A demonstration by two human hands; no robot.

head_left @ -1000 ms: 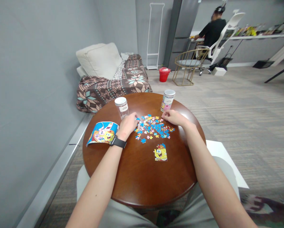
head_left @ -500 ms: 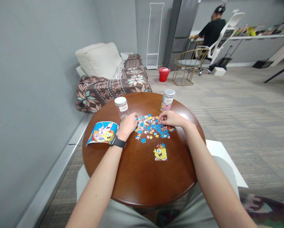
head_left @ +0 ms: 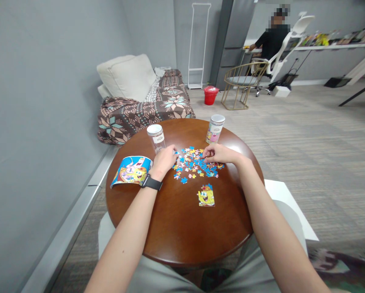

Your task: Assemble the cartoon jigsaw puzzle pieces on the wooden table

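Note:
A loose pile of small jigsaw puzzle pieces, mostly blue, yellow and pink, lies on the round brown table. At the pile's left edge is my left hand, fingers bent and close together; whatever is at their tips is too small to make out. Over the right side of the pile, my right hand has its fingers curved, with a gap showing between thumb and fingers. Nearer to me lies a joined puzzle section with a yellow cartoon face. Left of my left wrist rests a curled picture sheet.
A clear jar with a silver lid stands behind my left hand. Another lidded jar, with a printed label, stands behind my right hand. Beyond the table are a covered sofa, a red bin and a person seated at a counter.
My right hand's fingers have spread slightly and shifted a little over the pieces. My left hand, the joined section and the jars look unmoved.

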